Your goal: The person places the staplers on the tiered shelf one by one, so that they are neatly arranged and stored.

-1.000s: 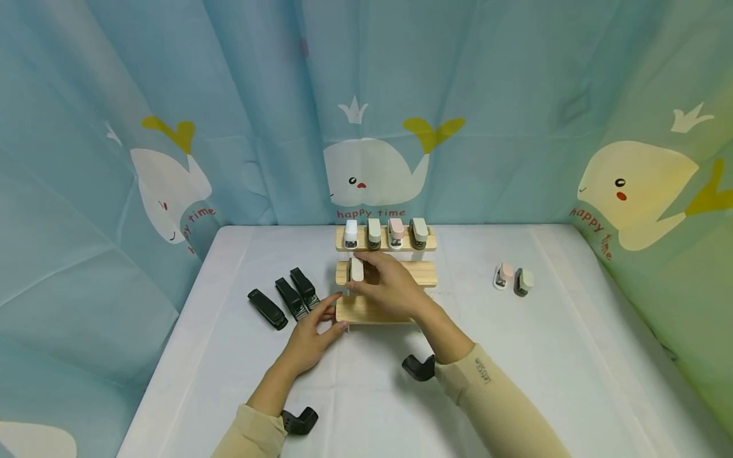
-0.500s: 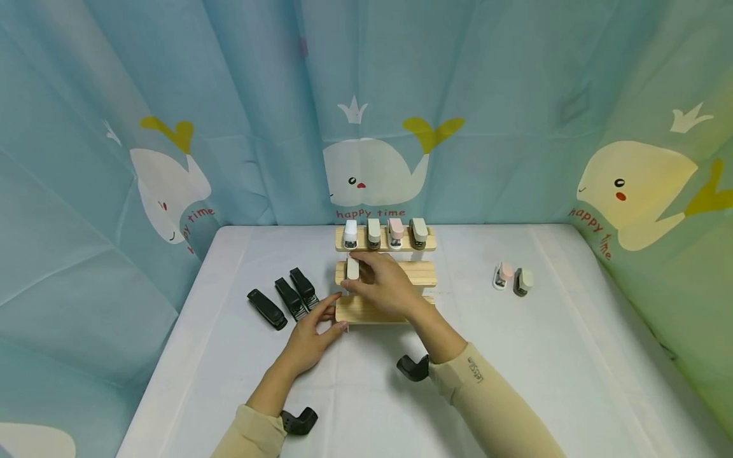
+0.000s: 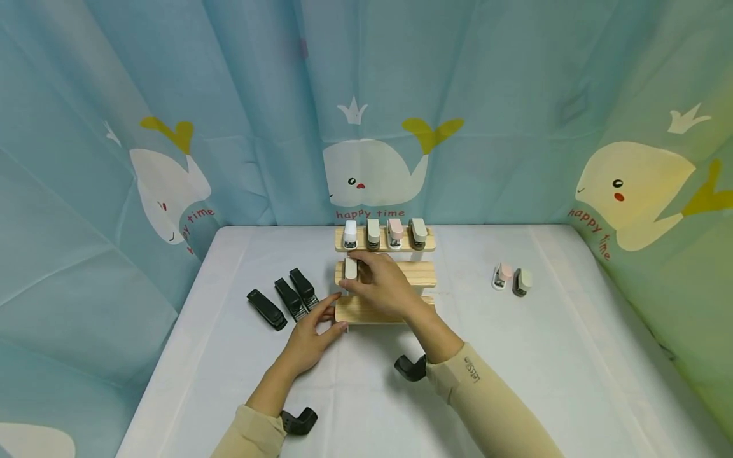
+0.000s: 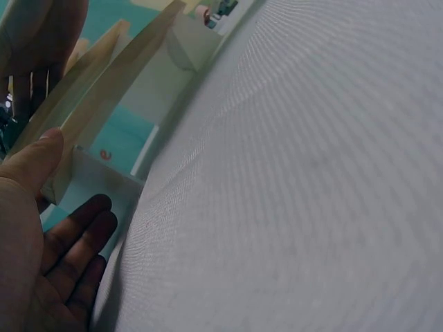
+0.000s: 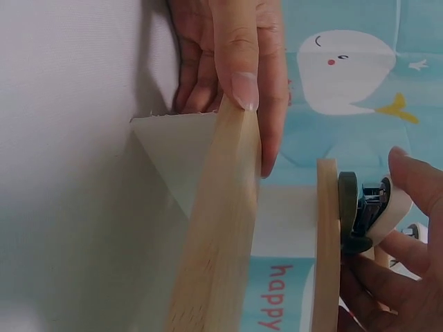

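Note:
A small stapler (image 3: 350,268) with a pale top sits at the left end of the middle tier of a three-tier wooden rack (image 3: 422,273). My right hand (image 3: 382,286) holds it between thumb and fingers. In the right wrist view the stapler's dark green base (image 5: 347,200) lies against the wooden tier. My left hand (image 3: 308,340) grips the left end of the bottom tier, its thumb (image 5: 244,90) on the board's edge and the index finger along the board's face. Its other fingers (image 4: 79,242) extend beside the rack's clear side support.
Several small staplers (image 3: 396,233) in white, grey-green and pink line the top tier. Three black staplers (image 3: 267,309) lie left of the rack. On the right stand a pink stapler (image 3: 502,276) and a grey-green stapler (image 3: 522,282). A whale-print curtain (image 3: 375,172) hangs behind.
My right hand has shifted slightly left along the middle tier with the stapler, bringing it near the tier's left end. The left hand has stayed on the rack.

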### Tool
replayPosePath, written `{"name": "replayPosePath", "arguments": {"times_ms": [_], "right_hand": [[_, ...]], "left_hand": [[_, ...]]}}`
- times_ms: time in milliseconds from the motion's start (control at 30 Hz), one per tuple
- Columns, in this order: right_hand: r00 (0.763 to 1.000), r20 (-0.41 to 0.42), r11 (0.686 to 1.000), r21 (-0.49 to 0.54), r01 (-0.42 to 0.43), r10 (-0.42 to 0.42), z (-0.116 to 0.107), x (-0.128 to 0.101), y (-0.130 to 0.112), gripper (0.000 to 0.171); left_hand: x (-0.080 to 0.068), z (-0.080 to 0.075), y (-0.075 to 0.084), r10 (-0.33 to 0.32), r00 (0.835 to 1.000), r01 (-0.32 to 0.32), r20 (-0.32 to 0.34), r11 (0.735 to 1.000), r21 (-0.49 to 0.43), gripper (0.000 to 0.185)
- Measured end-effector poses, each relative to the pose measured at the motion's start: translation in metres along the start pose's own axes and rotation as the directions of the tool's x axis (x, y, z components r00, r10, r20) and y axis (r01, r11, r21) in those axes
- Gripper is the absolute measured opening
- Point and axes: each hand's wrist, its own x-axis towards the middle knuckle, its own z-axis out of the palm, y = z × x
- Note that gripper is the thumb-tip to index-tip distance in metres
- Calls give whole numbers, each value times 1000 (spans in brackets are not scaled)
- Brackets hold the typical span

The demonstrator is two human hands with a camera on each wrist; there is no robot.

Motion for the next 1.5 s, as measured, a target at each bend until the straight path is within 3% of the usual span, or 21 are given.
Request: {"name": "replayPosePath", "arguments": {"times_ms": [600, 1000, 1500], "right_hand": [[1000, 4, 997, 70, -26, 25, -4, -4, 2, 64], [1000, 10, 995, 95, -28, 28, -11, -14, 8, 60], [999, -52, 986, 167, -3, 12, -23, -31, 23, 56]], "left_hand": [[0, 1, -1, -6, 1000, 5, -8, 1000, -8, 65], [2, 2, -1, 29, 1000, -29, -11, 1000, -9, 67], [3, 2, -2, 65, 997, -65, -30, 998, -13, 66]]}}
